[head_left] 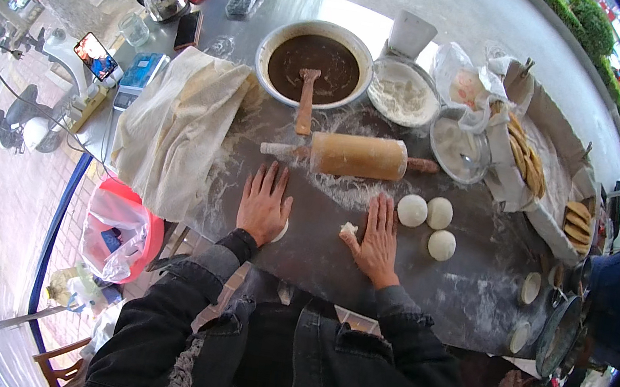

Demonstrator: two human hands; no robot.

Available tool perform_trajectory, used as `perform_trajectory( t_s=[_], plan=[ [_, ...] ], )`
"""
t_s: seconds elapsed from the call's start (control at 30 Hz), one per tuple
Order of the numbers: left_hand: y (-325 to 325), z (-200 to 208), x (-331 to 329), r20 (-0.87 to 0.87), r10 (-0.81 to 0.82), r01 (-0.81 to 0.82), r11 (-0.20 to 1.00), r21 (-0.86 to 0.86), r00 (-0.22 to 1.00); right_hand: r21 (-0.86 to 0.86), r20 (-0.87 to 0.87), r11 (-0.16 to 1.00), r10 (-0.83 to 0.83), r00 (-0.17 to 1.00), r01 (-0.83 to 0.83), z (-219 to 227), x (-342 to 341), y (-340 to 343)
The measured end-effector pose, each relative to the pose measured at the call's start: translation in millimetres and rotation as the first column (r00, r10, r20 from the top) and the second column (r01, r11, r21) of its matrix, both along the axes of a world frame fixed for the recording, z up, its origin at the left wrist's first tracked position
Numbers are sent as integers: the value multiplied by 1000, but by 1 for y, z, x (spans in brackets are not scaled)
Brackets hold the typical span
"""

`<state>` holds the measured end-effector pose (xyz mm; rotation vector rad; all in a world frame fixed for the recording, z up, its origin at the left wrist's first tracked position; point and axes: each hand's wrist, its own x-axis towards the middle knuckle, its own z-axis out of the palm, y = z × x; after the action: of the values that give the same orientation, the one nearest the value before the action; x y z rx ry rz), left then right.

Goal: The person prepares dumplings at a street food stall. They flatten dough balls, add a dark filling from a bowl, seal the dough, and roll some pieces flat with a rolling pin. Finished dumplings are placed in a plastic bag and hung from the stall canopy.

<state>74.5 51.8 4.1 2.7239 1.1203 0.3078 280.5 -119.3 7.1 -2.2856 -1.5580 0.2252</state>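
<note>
My left hand (264, 207) lies palm down on the dark, floured tabletop (308, 261), its fingers stretched out. A pale edge of dough (281, 232) shows from under its palm; the rest is hidden. Palm down as well, my right hand (376, 243) has straight fingers and the thumb pointing left. At that thumb's tip is a small scrap of dough (350, 228). Just right of this hand sit three round dough balls (439, 212). Beyond both hands a thick wooden rolling pin (359, 157) lies crosswise, dusted with flour.
Behind the rolling pin are a basin of brown paste (316, 58) with a wooden spatula (305, 105) and a bowl of flour (403, 93). A cloth (176, 125) drapes at left. A cloth-lined tray (565, 151) holds flat breads at right. A phone (96, 57) stands far left.
</note>
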Motion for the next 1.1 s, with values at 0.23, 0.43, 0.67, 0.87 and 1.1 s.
perform_trajectory(
  t_s=[0.23, 0.43, 0.67, 0.87, 1.1],
  plan=[
    [-5, -2, -1, 82, 8, -11, 999, 37, 997, 0, 0, 995, 105, 995, -105, 15, 2, -2],
    [-3, -1, -6, 205, 4, 14, 996, -90, 979, 86, -96, 979, 194, 976, -186, 23, -33, 10],
    [-32, 27, 16, 450, 15, 88, 974, -207, 893, 312, -730, 916, 63, 680, 251, -4, 7, -12],
    [-84, 13, 61, 466, -235, 373, 899, -229, 853, 206, -956, 835, 62, 286, 509, -16, 12, -38],
    [-78, 0, 62, 504, -189, 388, 863, -324, 843, 262, -357, 943, -104, 928, 206, 4, 6, -62]
  ],
)
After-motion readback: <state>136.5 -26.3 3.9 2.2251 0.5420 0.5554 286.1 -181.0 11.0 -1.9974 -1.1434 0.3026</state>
